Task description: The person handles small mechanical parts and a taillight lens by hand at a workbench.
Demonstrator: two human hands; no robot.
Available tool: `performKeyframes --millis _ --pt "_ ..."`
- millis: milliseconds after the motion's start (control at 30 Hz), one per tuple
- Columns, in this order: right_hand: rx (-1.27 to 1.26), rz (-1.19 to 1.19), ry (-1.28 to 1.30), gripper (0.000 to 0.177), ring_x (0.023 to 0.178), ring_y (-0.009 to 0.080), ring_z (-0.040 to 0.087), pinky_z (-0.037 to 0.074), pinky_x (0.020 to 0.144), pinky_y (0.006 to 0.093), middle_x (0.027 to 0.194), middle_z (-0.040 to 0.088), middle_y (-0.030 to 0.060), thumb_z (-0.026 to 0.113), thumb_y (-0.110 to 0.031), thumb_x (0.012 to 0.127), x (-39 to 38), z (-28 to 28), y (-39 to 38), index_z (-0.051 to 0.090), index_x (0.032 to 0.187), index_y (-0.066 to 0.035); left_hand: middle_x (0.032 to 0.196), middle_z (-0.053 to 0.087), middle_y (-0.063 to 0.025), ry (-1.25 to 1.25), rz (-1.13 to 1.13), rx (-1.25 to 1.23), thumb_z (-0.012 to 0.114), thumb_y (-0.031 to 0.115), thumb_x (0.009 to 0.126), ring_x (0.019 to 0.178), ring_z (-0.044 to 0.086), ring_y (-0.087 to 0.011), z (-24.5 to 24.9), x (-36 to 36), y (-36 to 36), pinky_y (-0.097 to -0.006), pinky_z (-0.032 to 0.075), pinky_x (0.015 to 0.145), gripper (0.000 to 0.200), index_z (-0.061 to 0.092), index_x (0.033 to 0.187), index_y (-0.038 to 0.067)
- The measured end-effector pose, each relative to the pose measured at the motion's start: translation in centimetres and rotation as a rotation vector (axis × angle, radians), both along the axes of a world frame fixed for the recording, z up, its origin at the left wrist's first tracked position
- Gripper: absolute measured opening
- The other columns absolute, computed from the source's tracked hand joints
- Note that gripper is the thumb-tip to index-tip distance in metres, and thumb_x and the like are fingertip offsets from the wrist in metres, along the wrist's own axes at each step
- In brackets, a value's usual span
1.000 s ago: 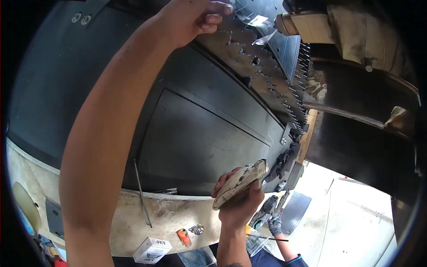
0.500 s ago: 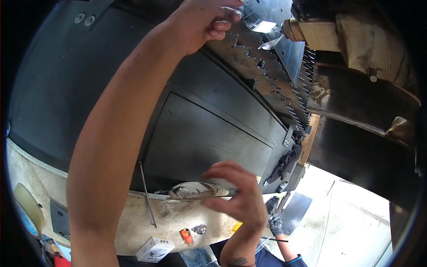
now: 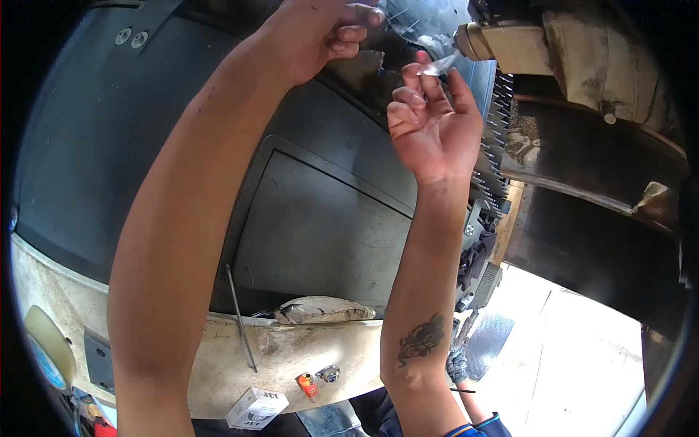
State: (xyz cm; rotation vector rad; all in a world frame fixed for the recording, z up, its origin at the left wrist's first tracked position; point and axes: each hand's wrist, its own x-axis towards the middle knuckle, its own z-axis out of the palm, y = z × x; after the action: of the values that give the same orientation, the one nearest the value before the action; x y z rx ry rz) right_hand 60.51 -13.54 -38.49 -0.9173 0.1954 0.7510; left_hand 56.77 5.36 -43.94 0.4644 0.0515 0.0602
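My left hand (image 3: 324, 40) is at the top edge, its visible fingers curled by the shiny metal sheet (image 3: 429, 18); what they hold, if anything, is hidden. Palm up, my right hand (image 3: 440, 127) has its fingers apart and loosely bent. Its fingertips are right at a thin whitish strip (image 3: 439, 67) beside the nozzle-like end (image 3: 471, 41) of a machine head; whether they touch is unclear. Below lies a dark plate with a jagged, cut edge (image 3: 364, 73), next to a row of metal spikes (image 3: 497, 131).
On the pale ledge (image 3: 291, 349) are a thin rod (image 3: 240, 317), a wrapped bundle (image 3: 324, 309), a white box (image 3: 257, 408), an orange item (image 3: 308, 387) and a round metal part (image 3: 330, 374). Another person's gloved hand (image 3: 456, 365) shows lower right. A dark panel (image 3: 320, 233) fills the middle.
My right hand has moved up from above the ledge to the whitish strip and turned palm up. My left hand has shifted slightly left. The metal sheet has also moved.
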Motion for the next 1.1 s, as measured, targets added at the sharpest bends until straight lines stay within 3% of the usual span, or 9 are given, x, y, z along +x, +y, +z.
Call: performKeyframes --millis 200,267,433,600,1000,1100 --pt "0.058 -0.027 -0.079 0.016 0.06 0.0124 0.042 0.032 0.053 0.0267 0.076 0.056 0.0017 0.053 -0.022 0.092 0.2 -0.3 -0.4 0.058 0.085 -0.008 0.07 0.056 -0.0018 0.013 0.042 0.037 0.059 0.021 0.089 0.051 0.04 -0.008 -0.1 0.1 0.2 -0.022 0.03 0.045 0.016 0.055 0.076 0.012" --pt "-0.058 -0.136 -0.143 0.016 0.06 0.0128 0.04 0.031 0.052 0.0271 0.074 0.054 0.0016 0.054 -0.019 0.091 0.0 0.1 -0.1 0.054 0.08 -0.008 0.07 0.055 -0.0018 0.031 0.058 0.031 0.059 0.02 0.09 0.051 0.04 -0.0082 0.1 0.0 0.3 -0.0223 0.029 0.045 0.017 0.055 0.076 0.012" --pt "-0.141 -0.158 -0.211 0.015 0.061 0.0136 0.04 0.031 0.052 0.0278 0.074 0.052 0.0018 0.055 -0.018 0.091 0.6 0.3 -0.4 0.054 0.081 -0.007 0.07 0.054 -0.002 0.04 0.075 0.017 0.057 0.02 0.091 0.051 0.039 -0.0086 0.4 0.0 0.6 -0.0225 0.029 0.045 0.018 0.054 0.076 0.011" --pt "-0.164 -0.139 -0.227 0.015 0.062 0.0139 0.04 0.031 0.053 0.0282 0.074 0.05 0.0019 0.054 -0.017 0.091 1.0 0.5 -0.7 0.053 0.08 -0.006 0.069 0.053 -0.0025 0.218 0.143 0.126 0.053 0.018 0.094 0.05 0.037 -0.0094 1.2 0.0 0.2 -0.0237 0.029 0.044 0.019 0.054 0.077 0.009" --pt "-0.22 -0.154 -0.179 0.013 0.06 0.0138 0.041 0.032 0.053 0.0284 0.072 0.047 0.0015 0.053 -0.015 0.09 0.7 -0.7 -1.4 0.052 0.081 -0.006 0.068 0.052 -0.004 0.255 0.123 0.161 0.05 0.013 0.092 0.048 0.035 -0.0093 0.8 0.2 0.0 -0.0241 0.029 0.043 0.016 0.048 0.076 0.009" --pt "-0.313 -0.272 -0.401 0.008 0.064 0.0136 0.048 0.038 0.054 0.0283 0.073 0.051 0.0023 0.055 -0.014 0.089 -1.3 -0.9 -1.7 0.052 0.09 -0.006 0.068 0.052 -0.0046 0.228 0.104 0.178 0.051 0.012 0.09 0.048 0.036 -0.0089 0.9 -0.2 0.1 -0.0236 0.031 0.043 0.015 0.048 0.076 0.01"
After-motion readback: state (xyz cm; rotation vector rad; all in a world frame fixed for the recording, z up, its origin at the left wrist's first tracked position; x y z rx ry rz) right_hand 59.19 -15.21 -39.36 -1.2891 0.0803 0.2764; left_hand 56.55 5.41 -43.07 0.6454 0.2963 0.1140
